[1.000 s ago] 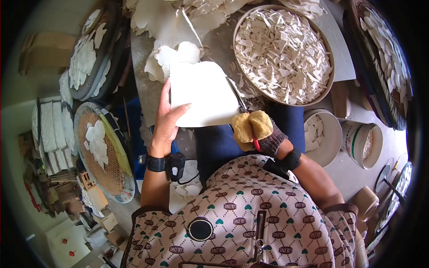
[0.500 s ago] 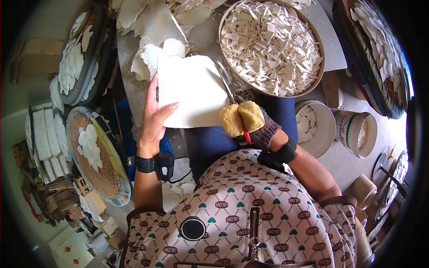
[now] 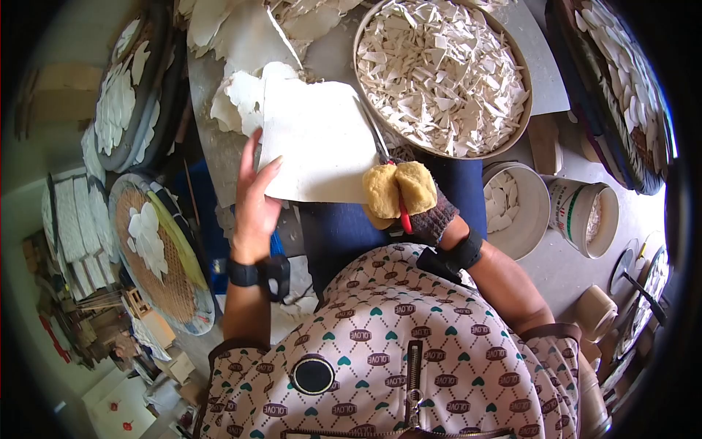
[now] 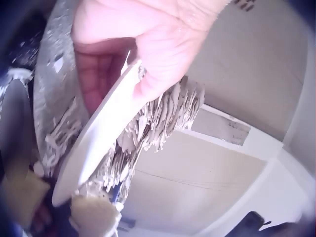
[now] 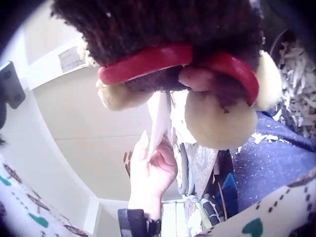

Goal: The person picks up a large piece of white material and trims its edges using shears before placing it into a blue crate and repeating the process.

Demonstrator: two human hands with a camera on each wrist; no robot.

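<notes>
A flat white sheet point(image 3: 318, 139) with a rounded upper right corner is held over the person's lap. My bare left hand point(image 3: 257, 208) pinches its left edge, thumb on the near face and fingers behind, as the left wrist view shows. In my gloved right hand point(image 3: 433, 214) are scissors with red handles point(image 5: 143, 64) and yellow foam padding point(image 3: 401, 190). The scissor blades point(image 3: 379, 139) lie along the sheet's right edge. In the left wrist view the sheet point(image 4: 98, 133) appears edge-on, close to the padding.
A round tray point(image 3: 526, 88) heaped with white scraps stands on the table at the upper right. More irregular white sheets point(image 3: 241, 36) are piled at the upper left. Buckets point(image 3: 541, 212) holding white pieces stand right of the lap. A woven tray point(image 3: 157, 271) is at the left.
My left hand has shifted its hold, thumb moving slightly up and left, and the sheet sits a little higher. The scissors stay at its right edge. The whole head view has moved.
</notes>
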